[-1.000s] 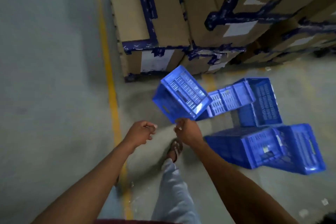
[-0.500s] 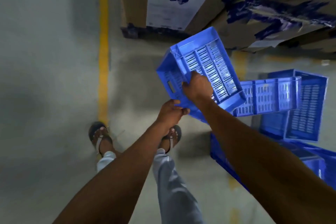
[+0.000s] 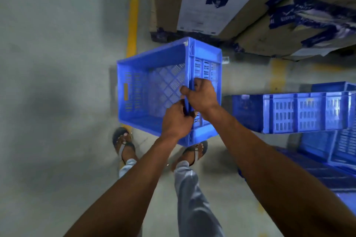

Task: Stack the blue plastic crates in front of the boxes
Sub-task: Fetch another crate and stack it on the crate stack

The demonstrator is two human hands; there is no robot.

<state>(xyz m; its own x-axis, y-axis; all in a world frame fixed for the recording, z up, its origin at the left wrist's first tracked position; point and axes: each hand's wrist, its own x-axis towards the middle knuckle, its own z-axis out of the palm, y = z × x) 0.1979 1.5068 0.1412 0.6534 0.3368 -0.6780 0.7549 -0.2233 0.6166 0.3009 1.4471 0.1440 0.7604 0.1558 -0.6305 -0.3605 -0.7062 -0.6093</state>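
Both hands, left hand (image 3: 178, 119) and right hand (image 3: 202, 96), clamped on right rim of blue crate (image 3: 152, 90). Level mouth-up, set down near cardboard boxes (image 3: 212, 9), clear of sandalled feet (image 3: 124, 141).

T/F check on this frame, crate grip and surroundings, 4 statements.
1. Both hands grip the same rim of the held blue crate. True: left hand and right hand clasp its right-side wall.
2. The held crate carries a load. False: its lattice floor shows bare.
3. Cardboard boxes with blue tape lie beyond the crate. True.
4. No other crates are in view. False: more blue crates lie to the right.
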